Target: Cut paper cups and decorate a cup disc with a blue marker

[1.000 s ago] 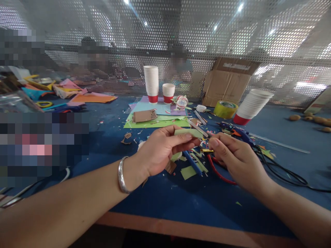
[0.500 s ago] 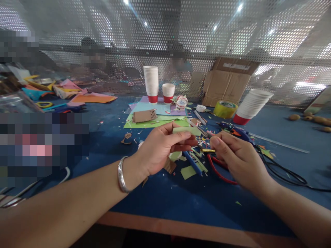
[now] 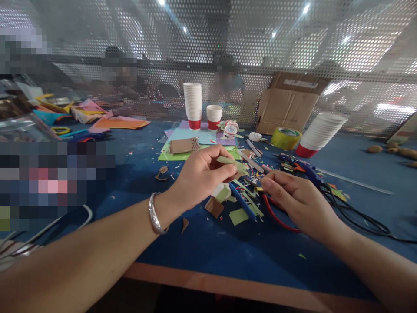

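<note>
Between the thumb and fingers of my left hand (image 3: 206, 174) is a small piece of light green paper (image 3: 239, 166), its right edge uneven. My right hand (image 3: 293, 198), just to the right, is closed in a pinch. A slim dark metal tool (image 3: 253, 181) sticks out from its fingertips toward the paper; its kind is unclear. Below that hand a red loop (image 3: 278, 219) shows, partly covered. Under both hands lie green paper scraps (image 3: 239, 216), a blue pen-like stick (image 3: 241, 201), a brown cardboard piece (image 3: 214, 208) and a flat grey stick (image 3: 250, 161).
White paper cups (image 3: 193, 102) stand stacked at the back, with another leaning stack (image 3: 321, 132) on the right. Beside it are yellow tape (image 3: 286, 138), a cardboard box (image 3: 286, 104) and a blue glue gun (image 3: 308, 169) with a black cord. Coloured paper (image 3: 124, 122) lies left.
My left hand has turned the green paper, which now tilts and shows its uneven edge. My right hand has drawn slightly down, and its metal tool has moved lower, away from the paper.
</note>
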Motion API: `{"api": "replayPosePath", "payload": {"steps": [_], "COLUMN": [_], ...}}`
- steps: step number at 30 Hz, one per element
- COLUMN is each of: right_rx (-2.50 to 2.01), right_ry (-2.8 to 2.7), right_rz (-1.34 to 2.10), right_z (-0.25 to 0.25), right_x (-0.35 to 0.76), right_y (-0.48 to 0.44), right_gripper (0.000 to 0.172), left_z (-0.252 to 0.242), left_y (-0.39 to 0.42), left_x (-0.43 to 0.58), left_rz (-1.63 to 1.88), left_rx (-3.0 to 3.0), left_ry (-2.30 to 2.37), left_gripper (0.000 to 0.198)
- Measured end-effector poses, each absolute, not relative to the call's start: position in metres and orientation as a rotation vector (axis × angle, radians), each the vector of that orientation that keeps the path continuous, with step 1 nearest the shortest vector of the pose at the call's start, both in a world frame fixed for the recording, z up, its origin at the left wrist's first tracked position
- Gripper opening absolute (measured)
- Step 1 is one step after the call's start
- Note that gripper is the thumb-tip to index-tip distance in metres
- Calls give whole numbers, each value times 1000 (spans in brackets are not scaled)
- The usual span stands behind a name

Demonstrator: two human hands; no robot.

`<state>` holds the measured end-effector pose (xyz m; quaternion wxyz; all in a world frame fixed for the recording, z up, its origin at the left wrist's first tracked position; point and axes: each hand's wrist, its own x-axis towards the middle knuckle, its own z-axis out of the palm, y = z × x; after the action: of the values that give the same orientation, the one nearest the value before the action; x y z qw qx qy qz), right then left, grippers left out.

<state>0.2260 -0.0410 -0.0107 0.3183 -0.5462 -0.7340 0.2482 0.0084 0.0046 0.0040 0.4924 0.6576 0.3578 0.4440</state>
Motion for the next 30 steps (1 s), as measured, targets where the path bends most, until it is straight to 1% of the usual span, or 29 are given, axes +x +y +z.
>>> {"api": "replayPosePath", "payload": {"steps": [4, 11, 22, 30], "right_rx": [-1402, -1400, -1426, -1412], "right_ry": [-1998, -2037, -2035, -2050], "right_rz": [683, 685, 721, 680], "right_z": [-12, -11, -11, -10], "right_x": [225, 224, 223, 225], "right_y": [-41, -41, -42, -44], "right_gripper": [44, 43, 43, 41], "left_z": [5, 2, 1, -1], "left_y": [4, 6, 9, 9], "left_x": [7, 4, 5, 2], "left_rz": [1004, 977, 960, 958], "left_rx": [1733, 1784, 1655, 1681], "left_ry": [922, 934, 869, 921], "left_gripper": [6, 7, 6, 9]}}
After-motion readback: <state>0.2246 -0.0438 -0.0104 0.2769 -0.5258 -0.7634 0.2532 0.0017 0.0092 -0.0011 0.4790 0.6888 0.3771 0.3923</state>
